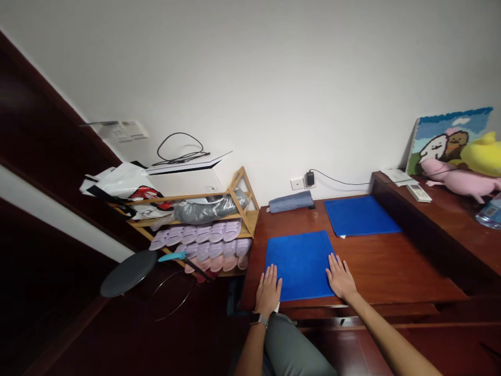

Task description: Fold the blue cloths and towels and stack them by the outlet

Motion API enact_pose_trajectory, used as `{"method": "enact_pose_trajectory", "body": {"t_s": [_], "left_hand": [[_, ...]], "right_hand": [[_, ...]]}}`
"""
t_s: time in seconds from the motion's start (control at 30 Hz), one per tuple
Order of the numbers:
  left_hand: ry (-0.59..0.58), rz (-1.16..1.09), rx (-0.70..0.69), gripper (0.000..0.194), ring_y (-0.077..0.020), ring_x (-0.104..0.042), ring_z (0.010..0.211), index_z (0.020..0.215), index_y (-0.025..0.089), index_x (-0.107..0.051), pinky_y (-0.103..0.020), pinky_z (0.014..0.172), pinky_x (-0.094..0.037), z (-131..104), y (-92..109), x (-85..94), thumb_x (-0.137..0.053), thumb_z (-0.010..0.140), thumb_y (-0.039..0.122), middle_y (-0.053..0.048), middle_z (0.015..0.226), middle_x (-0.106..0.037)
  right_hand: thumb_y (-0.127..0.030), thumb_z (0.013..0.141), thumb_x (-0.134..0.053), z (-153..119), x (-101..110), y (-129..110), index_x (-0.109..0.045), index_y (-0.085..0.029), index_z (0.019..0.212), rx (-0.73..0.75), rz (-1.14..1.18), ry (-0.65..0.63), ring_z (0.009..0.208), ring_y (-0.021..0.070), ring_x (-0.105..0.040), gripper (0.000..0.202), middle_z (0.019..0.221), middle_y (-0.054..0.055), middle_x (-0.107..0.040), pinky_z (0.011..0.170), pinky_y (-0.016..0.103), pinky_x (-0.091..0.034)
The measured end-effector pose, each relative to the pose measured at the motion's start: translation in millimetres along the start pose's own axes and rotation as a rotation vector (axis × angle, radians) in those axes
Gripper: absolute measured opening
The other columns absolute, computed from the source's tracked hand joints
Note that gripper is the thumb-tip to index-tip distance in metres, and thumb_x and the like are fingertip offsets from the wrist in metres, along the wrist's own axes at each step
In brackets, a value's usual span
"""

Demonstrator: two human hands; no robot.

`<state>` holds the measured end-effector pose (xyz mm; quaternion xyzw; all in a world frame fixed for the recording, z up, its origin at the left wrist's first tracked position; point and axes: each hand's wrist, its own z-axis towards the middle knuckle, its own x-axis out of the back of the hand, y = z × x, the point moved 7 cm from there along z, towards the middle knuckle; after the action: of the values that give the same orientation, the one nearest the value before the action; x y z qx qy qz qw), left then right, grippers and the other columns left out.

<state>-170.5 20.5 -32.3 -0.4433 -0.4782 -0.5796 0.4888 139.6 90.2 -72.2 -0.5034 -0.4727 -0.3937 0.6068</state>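
Note:
A blue cloth [301, 266] lies flat on the brown wooden desk [407, 266]. My left hand [268, 291] rests on its left edge, palm down with fingers spread. On the cloth's right edge my right hand [340, 277] lies flat, fingers apart, partly on the wood. Neither hand holds anything. A second blue cloth [362, 215] is spread farther back on the right, with a small white tag at its near edge. Near the wall, at the back left of the desk, sits a grey-blue rolled item [290, 201].
A shoe rack [248, 224] with several pairs of slippers stands left of the desk, a white box [188, 180] on top. Beside it is a round stool [129, 273]. The raised right shelf holds a remote [419, 192], a pink plush toy [462, 180] and a bottle [490, 213].

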Motion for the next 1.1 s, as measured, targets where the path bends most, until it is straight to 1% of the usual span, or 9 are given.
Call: {"method": "enact_pose_trajectory", "body": {"t_s": [0.2, 0.37, 0.47, 0.63, 0.67, 0.73, 0.83, 1.0, 1.1], "left_hand": [[-0.021, 0.011, 0.006, 0.061, -0.0233, -0.032, 0.159, 0.165, 0.017, -0.035, -0.048, 0.13, -0.03, 3.8, -3.2, 7.0, -0.025, 0.111, 0.043, -0.01, 0.17, -0.037], [0.127, -0.015, -0.007, 0.059, -0.024, -0.035, 0.158, 0.165, 0.018, -0.037, -0.048, 0.13, -0.031, -4.5, 13.3, 28.2, -0.026, 0.111, 0.041, -0.01, 0.168, -0.041], [0.173, -0.066, -0.113, 0.057, -0.0243, -0.036, 0.157, 0.165, 0.019, -0.035, -0.05, 0.13, -0.033, -6.6, 67.4, 32.4, -0.026, 0.111, 0.036, -0.009, 0.167, -0.043], [0.025, -0.169, -0.41, 0.062, -0.022, -0.03, 0.16, 0.169, 0.021, -0.022, -0.046, 0.131, -0.03, 0.5, 200.4, 6.8, -0.031, 0.111, 0.041, -0.005, 0.172, -0.034], [-0.01, -0.173, -0.41, 0.063, -0.0214, -0.029, 0.16, 0.169, 0.021, -0.02, -0.046, 0.132, -0.029, 2.3, 215.1, -0.4, -0.03, 0.111, 0.042, -0.005, 0.172, -0.033], [-0.046, -0.167, -0.356, 0.064, -0.0215, -0.027, 0.161, 0.17, 0.02, -0.019, -0.046, 0.132, -0.028, 3.5, 223.5, -11.9, -0.03, 0.11, 0.043, -0.006, 0.173, -0.032], [-0.005, -0.148, -0.235, 0.065, -0.0256, -0.029, 0.161, 0.169, 0.021, -0.023, -0.05, 0.131, -0.031, -6.7, 186.9, -17.5, -0.032, 0.11, 0.046, -0.008, 0.173, -0.031], [0.149, -0.027, 0.05, 0.066, -0.03, -0.036, 0.157, 0.168, 0.017, -0.028, -0.056, 0.127, -0.036, -45.5, 52.8, -4.5, -0.031, 0.11, 0.049, -0.014, 0.168, -0.041], [0.192, 0.022, 0.065, 0.065, -0.0291, -0.04, 0.155, 0.168, 0.018, -0.026, -0.054, 0.125, -0.038, -63.8, -0.4, -0.1, -0.032, 0.11, 0.048, -0.013, 0.167, -0.043]], "right_hand": [[-0.044, 0.108, -0.015, -1.2, 16.0, -3.3, -0.03, -0.008, 0.166, 0.005, -0.009, 0.002, 0.162, 0.028, -0.023, 0.07, 0.173, 0.011, -0.029, 0.132, 0.05, -0.017], [-0.05, 0.109, -0.014, -37.5, 12.2, -2.3, -0.028, -0.01, 0.167, 0.046, 0.019, 0.125, 0.162, 0.0261, -0.023, 0.072, 0.173, 0.011, -0.029, 0.132, 0.049, -0.018], [-0.047, 0.109, -0.017, -53.2, 0.7, -3.1, -0.031, -0.012, 0.166, 0.065, 0.015, 0.131, 0.161, 0.027, -0.026, 0.069, 0.172, 0.01, -0.032, 0.131, 0.05, -0.021], [-0.035, 0.107, -0.027, -60.7, -5.6, -3.8, -0.036, -0.013, 0.165, 0.14, -0.031, 0.155, 0.159, 0.0305, -0.03, 0.063, 0.17, 0.012, -0.035, 0.129, 0.053, -0.027], [-0.032, 0.106, -0.029, -61.2, -5.2, -3.9, -0.037, -0.014, 0.164, 0.157, -0.037, 0.163, 0.16, 0.0304, -0.029, 0.062, 0.17, 0.011, -0.035, 0.129, 0.053, -0.027], [-0.029, 0.105, -0.03, -61.7, -4.0, -3.7, -0.039, -0.015, 0.164, 0.164, -0.034, 0.174, 0.16, 0.0296, -0.029, 0.062, 0.171, 0.01, -0.034, 0.129, 0.053, -0.027], [-0.039, 0.108, -0.027, -61.3, -2.3, -2.9, -0.036, -0.013, 0.165, 0.122, 0.013, 0.164, 0.16, 0.0294, -0.03, 0.064, 0.17, 0.011, -0.035, 0.13, 0.052, -0.027], [-0.047, 0.109, -0.021, -61.1, 1.2, -4.7, -0.034, -0.01, 0.165, 0.086, 0.083, 0.162, 0.16, 0.0301, -0.029, 0.069, 0.17, 0.012, -0.034, 0.131, 0.053, -0.025], [-0.047, 0.108, -0.022, -61.3, 0.7, -4.2, -0.035, -0.012, 0.166, 0.079, 0.098, 0.173, 0.16, 0.0306, -0.029, 0.069, 0.17, 0.012, -0.035, 0.131, 0.054, -0.025]]}}
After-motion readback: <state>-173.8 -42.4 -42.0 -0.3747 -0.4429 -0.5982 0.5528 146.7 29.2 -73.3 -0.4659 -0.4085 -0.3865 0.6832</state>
